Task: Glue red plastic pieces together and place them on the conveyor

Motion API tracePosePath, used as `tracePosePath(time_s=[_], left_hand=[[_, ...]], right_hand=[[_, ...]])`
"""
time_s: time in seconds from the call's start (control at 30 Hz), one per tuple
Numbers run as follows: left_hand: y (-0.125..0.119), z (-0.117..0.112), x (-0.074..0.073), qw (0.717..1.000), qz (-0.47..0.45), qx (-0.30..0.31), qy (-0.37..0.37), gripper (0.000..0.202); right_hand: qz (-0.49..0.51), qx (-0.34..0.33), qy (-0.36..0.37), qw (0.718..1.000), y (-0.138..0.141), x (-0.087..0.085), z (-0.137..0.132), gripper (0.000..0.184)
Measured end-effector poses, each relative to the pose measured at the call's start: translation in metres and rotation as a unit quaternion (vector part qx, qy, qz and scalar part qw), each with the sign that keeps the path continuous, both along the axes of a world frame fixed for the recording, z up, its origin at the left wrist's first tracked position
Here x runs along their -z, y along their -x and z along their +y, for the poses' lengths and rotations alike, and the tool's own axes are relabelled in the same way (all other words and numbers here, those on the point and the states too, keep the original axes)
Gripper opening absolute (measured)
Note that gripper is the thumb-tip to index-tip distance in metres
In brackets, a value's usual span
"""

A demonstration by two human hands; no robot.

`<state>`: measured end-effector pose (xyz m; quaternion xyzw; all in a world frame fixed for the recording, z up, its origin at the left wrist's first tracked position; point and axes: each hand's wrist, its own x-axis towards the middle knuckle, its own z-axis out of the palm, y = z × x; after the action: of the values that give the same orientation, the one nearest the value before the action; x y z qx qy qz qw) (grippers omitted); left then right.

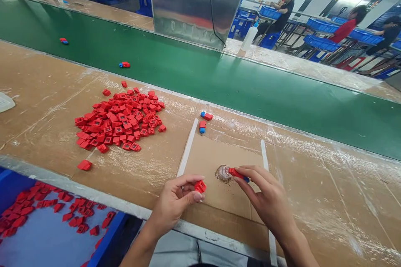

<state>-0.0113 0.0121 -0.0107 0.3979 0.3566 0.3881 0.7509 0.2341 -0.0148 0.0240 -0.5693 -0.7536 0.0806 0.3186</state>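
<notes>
left hand [173, 202]: slim ring [182, 188]; both forearms [140, 243] bare

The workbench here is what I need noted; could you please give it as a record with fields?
left hand: red block held between thumb and fingers
right hand: red-and-blue piece held, red end at a pale round spot; contact unclear
cardboard sheet: under the spot, between two white strips
pile: many red blocks, on the workbench, left of the sheet
loose pieces: two, red and blue, near the sheet's far left corner
green belt: two red-and-blue pieces on it
blue bin: red blocks inside
</notes>
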Motion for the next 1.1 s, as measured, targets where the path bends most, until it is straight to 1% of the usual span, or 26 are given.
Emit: tracePosePath(time_s=[0.13, 0.27, 0.47, 0.53, 0.6, 0.63, 0.67, 0.73, 0.8, 0.87, 1.0, 1.1], left_hand=[[-0.001, 0.000, 0.000, 1.000, -0.027, -0.002, 0.012, 0.030], [-0.001, 0.001, 0.000, 0.999, -0.029, -0.006, 0.016, 0.033], [0.000, -0.001, 0.002, 1.000, -0.019, 0.003, 0.012, 0.031], [0.000, -0.001, 0.001, 1.000, -0.012, 0.004, 0.010, 0.032], [0.000, -0.001, 0.000, 1.000, -0.010, 0.003, 0.018, 0.034], [0.000, -0.001, -0.001, 1.000, -0.010, 0.004, 0.022, 0.035], [0.000, -0.001, -0.001, 1.000, -0.011, 0.006, 0.025, 0.035], [0.000, 0.000, -0.003, 1.000, -0.011, 0.011, 0.025, 0.035], [0.000, 0.000, -0.003, 1.000, -0.010, 0.013, 0.019, 0.033], [0.001, 0.000, -0.004, 1.000, -0.012, 0.007, 0.014, 0.034], [0.001, -0.001, -0.007, 1.000, -0.015, -0.005, 0.013, 0.036], [0.000, -0.002, -0.008, 1.000, -0.016, -0.008, 0.006, 0.031]], right_hand=[[-0.004, 0.004, -0.009, 1.000, 0.002, -0.003, -0.001, 0.009], [0.002, 0.018, -0.015, 1.000, 0.002, -0.006, -0.004, 0.010], [0.015, 0.059, -0.022, 0.998, -0.001, -0.006, -0.005, 0.013], [0.034, 0.092, -0.023, 0.995, 0.001, -0.006, -0.009, 0.018], [0.072, 0.129, -0.018, 0.989, 0.008, -0.006, -0.015, 0.026], [0.101, 0.136, -0.010, 0.985, 0.014, -0.006, -0.019, 0.028], [0.135, 0.132, 0.004, 0.982, 0.021, -0.006, -0.022, 0.029], [0.209, 0.101, 0.034, 0.972, 0.039, -0.005, -0.028, 0.026], [0.275, 0.070, 0.056, 0.957, 0.056, -0.003, -0.032, 0.024], [0.324, 0.059, 0.073, 0.941, 0.071, -0.001, -0.032, 0.023], [0.384, 0.072, 0.103, 0.915, 0.084, 0.004, -0.030, 0.021], [0.395, 0.081, 0.106, 0.909, 0.086, 0.006, -0.031, 0.020]])
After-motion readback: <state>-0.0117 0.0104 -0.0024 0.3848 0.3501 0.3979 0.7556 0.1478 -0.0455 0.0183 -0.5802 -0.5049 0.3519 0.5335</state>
